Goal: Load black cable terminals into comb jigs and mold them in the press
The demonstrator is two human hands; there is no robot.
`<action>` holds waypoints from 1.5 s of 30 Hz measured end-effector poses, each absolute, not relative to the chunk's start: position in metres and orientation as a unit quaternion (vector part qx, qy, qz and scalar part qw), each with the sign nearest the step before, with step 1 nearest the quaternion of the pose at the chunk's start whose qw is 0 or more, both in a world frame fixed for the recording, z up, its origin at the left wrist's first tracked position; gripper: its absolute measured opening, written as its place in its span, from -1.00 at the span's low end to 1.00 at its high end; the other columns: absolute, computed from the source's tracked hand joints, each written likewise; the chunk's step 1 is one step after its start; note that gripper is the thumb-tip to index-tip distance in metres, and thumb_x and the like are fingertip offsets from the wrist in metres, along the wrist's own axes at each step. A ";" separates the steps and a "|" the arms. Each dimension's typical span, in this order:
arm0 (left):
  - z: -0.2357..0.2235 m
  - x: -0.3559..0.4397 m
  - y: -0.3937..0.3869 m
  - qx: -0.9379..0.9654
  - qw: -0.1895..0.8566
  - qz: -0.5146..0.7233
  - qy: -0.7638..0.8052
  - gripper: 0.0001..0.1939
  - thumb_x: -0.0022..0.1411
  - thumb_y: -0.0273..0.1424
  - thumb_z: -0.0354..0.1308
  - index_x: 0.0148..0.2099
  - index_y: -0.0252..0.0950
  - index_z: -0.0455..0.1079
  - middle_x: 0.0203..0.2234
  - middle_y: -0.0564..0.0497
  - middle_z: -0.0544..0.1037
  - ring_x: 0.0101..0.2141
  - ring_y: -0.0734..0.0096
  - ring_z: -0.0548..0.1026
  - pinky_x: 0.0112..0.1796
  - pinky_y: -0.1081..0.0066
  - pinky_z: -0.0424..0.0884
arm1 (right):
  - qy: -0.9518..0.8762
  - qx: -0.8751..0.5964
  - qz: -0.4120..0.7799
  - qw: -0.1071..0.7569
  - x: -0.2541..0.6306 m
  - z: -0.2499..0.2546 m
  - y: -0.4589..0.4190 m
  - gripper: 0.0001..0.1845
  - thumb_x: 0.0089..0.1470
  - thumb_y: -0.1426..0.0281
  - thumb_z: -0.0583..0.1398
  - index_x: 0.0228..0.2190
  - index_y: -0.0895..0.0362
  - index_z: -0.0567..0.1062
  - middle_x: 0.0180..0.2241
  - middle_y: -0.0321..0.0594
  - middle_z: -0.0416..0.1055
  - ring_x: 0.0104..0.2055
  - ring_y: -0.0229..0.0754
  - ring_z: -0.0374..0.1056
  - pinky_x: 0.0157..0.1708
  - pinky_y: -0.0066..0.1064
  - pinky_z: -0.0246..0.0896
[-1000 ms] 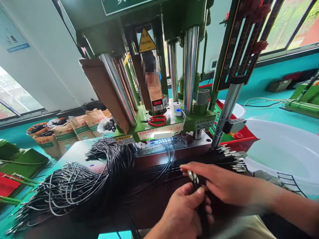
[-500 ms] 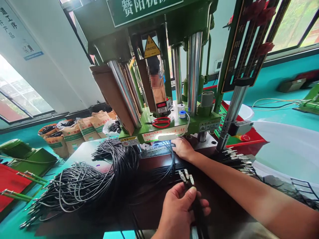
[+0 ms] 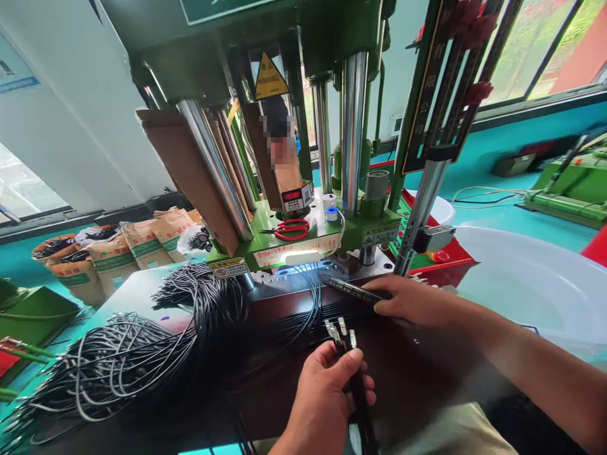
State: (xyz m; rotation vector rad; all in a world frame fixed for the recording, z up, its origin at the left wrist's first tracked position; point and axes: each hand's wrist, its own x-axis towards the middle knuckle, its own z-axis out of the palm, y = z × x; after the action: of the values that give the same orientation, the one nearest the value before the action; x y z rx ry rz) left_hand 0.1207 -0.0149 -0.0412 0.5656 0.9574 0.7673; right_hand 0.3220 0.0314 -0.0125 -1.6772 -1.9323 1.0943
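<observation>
My left hand (image 3: 327, 392) is closed round a bundle of black cables (image 3: 363, 404), whose shiny metal end connectors (image 3: 339, 330) stick up past the thumb. Out over the right side of the dark table, my right hand (image 3: 412, 303) grips one end of a narrow metal bar (image 3: 349, 288) with a row of small marks or holes along it. The bar's far end points at the lower bed of the green press (image 3: 306, 278). Several thin black cables (image 3: 310, 294) run from that bed down onto the table, left of the bar.
Large heaps of black cables (image 3: 133, 360) lie at the left. Red-handled scissors (image 3: 290, 230) and a blue-and-white tape roll (image 3: 332, 213) rest on the press's green plate (image 3: 265, 243). A white tub (image 3: 512, 246) stands at right, filled sacks (image 3: 114, 256) at back left. A person is behind the press.
My right hand has drawn back from the press bed to the right, now with the metal bar in it. My left hand keeps the cable bundle. The view has shifted to the right.
</observation>
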 end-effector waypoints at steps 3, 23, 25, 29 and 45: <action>-0.043 0.126 -0.013 0.283 0.781 0.336 0.445 -0.73 0.02 -0.40 0.26 -0.27 -0.37 0.25 -0.53 0.07 0.37 -0.60 0.60 0.32 -0.60 0.56 0.24 | -0.486 -0.565 0.557 0.366 0.320 -0.029 -0.003 -0.47 0.08 0.27 0.13 0.07 0.20 0.30 -0.75 -0.47 0.11 -0.71 -0.37 0.00 -0.73 -0.58 -0.09; -0.047 0.155 -0.011 0.412 0.719 0.269 0.491 -0.72 -0.06 -0.29 0.29 -0.40 -0.37 0.32 -0.69 0.14 0.26 -0.72 0.67 0.14 -0.71 0.58 0.04 | -0.343 -0.516 0.569 0.541 0.284 -0.070 -0.035 -0.40 0.13 0.05 0.10 0.09 0.15 0.34 -0.68 -0.37 0.29 -0.78 -0.45 -0.07 -0.85 -0.63 -0.15; -0.047 0.155 -0.011 0.410 0.717 0.272 0.494 -0.72 -0.06 -0.29 0.29 -0.39 -0.37 0.31 -0.68 0.14 0.26 -0.72 0.67 0.14 -0.71 0.58 0.04 | -0.346 -0.517 0.568 0.540 0.284 -0.071 -0.035 -0.40 0.13 0.05 0.09 0.09 0.15 0.34 -0.70 -0.39 0.25 -0.78 -0.44 -0.08 -0.85 -0.63 -0.16; -0.047 0.154 -0.010 0.425 0.717 0.262 0.485 -0.74 -0.04 -0.30 0.27 -0.42 -0.37 0.31 -0.68 0.12 0.26 -0.72 0.66 0.14 -0.71 0.57 0.03 | -0.349 -0.521 0.565 0.536 0.284 -0.069 -0.034 -0.40 0.12 0.05 0.09 0.08 0.14 0.35 -0.70 -0.39 0.24 -0.77 -0.44 -0.09 -0.85 -0.63 -0.16; -0.054 0.153 -0.005 0.412 0.743 0.264 0.456 -0.68 -0.06 -0.26 0.31 -0.42 -0.40 0.31 -0.66 0.06 0.33 -0.68 0.61 0.24 -0.67 0.56 0.15 | -0.376 -0.562 0.534 0.508 0.282 -0.064 -0.036 -0.44 0.09 0.04 0.11 0.04 0.09 0.40 -0.64 -0.34 0.26 -0.71 -0.42 -0.05 -0.78 -0.60 -0.21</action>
State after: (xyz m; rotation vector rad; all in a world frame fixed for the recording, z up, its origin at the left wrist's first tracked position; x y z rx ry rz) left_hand 0.1530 -0.0051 -0.0537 0.9024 0.9992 0.5794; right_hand 0.2819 -0.0361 -0.0637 -1.3530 -0.9055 1.2868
